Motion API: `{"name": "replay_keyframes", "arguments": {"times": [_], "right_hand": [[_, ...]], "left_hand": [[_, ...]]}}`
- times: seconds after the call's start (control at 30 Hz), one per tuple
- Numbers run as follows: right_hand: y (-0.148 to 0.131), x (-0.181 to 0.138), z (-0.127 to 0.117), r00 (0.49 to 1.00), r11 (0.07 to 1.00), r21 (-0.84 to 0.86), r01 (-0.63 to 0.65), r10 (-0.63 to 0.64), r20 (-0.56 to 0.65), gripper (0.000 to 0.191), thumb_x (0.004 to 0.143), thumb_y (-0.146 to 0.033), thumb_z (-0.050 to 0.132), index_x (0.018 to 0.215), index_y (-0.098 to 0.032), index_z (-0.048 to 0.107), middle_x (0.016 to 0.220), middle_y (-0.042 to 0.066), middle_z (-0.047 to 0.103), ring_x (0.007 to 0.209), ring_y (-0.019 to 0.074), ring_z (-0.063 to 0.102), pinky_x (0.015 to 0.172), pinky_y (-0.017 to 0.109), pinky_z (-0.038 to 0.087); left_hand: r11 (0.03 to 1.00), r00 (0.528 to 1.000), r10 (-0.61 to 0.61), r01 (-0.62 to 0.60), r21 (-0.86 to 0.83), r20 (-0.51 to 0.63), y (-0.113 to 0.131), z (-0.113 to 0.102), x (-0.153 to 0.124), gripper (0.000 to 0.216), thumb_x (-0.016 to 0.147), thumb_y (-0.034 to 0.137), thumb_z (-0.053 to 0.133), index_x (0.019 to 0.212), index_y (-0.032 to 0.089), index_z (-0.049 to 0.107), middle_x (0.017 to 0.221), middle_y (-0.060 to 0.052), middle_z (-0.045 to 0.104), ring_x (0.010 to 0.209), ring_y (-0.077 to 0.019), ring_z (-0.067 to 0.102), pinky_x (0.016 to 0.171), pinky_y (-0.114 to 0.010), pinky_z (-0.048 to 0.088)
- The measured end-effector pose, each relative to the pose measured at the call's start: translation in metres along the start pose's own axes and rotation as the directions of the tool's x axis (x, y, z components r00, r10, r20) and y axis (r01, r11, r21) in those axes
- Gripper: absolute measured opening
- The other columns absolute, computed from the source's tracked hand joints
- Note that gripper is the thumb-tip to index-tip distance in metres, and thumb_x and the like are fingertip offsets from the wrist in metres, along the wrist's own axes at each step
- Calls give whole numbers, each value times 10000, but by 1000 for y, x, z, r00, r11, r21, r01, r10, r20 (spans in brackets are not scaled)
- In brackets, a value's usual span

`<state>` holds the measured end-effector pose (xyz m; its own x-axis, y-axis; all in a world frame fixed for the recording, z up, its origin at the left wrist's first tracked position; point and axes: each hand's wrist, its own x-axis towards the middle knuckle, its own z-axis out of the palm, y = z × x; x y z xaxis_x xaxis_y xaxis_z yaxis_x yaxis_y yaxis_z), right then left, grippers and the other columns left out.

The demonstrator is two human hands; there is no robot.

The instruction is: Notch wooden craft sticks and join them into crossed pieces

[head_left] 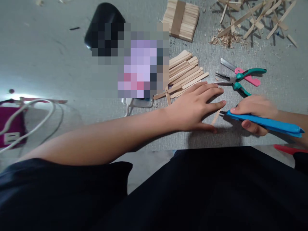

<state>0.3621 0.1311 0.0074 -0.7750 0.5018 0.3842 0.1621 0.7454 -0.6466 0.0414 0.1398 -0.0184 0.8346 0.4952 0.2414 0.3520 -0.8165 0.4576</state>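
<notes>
My left hand (pixel 192 106) lies palm down on the grey table, fingers spread. Its fingertips and thumb are around a small wooden craft stick piece (pixel 217 116), partly hidden by the hand. My right hand (pixel 255 112) is closed around a long blue-handled tool (pixel 264 122) with a narrow dark tip; its exact kind is unclear. That tip points left, close to the stick piece. Beyond my left fingers lies a loose pile of craft sticks (pixel 190 70). Two sticks joined crosswise (pixel 167 93) rest at the pile's near edge.
Green-handled needle-nose pliers (pixel 237 80) lie open over a pink folding saw or knife (pixel 247 75). Behind are a banded craft stick bundle (pixel 181 21), wood shavings (pixel 227 38) and stick assemblies (pixel 257 19). A black rounded object (pixel 106 16), blurred-out phone-like item and white cable (pixel 51 109) stand leftward.
</notes>
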Motion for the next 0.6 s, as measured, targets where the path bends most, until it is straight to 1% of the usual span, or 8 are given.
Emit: {"name": "replay_keyframes", "arguments": {"times": [0.1, 0.3, 0.5, 0.6], "right_hand": [[1, 7, 7, 991, 992, -20, 127, -128, -40, 298, 1208, -453, 551, 1410, -291, 699, 910, 35, 827, 700, 228, 800, 630, 367, 659], [0, 12, 8, 989, 989, -10, 148, -148, -14, 305, 1239, -434, 505, 1408, -248, 677, 875, 23, 801, 674, 208, 767, 607, 343, 606], [2, 11, 10, 985, 985, -17, 170, -171, -15, 308, 1242, -420, 503, 1408, -221, 670, 894, 20, 800, 690, 198, 769, 625, 329, 601], [2, 11, 11, 988, 988, -11, 153, -153, -10, 302, 1236, -434, 512, 1415, -243, 665, 895, 23, 802, 694, 207, 771, 630, 341, 608]], "left_hand": [[1000, 1000, 10, -10, -20, -6, -1, 0, 0, 893, 959, 761, 918, 1668, 273, 681, 1781, -244, 615, 1669, -494, 575, 1381, -767, 457], [999, 1000, 19, -20, -28, -20, -1, 2, -1, 882, 973, 738, 922, 1670, 264, 665, 1782, -245, 609, 1688, -486, 561, 1389, -769, 454], [1000, 1000, 24, -24, -6, -16, -2, 2, -1, 871, 978, 763, 903, 1669, 297, 648, 1784, -221, 611, 1687, -461, 567, 1387, -748, 463], [1000, 1000, 23, -23, -9, -16, -2, 2, -2, 888, 967, 767, 912, 1671, 299, 644, 1788, -218, 605, 1683, -464, 564, 1386, -750, 459]]}}
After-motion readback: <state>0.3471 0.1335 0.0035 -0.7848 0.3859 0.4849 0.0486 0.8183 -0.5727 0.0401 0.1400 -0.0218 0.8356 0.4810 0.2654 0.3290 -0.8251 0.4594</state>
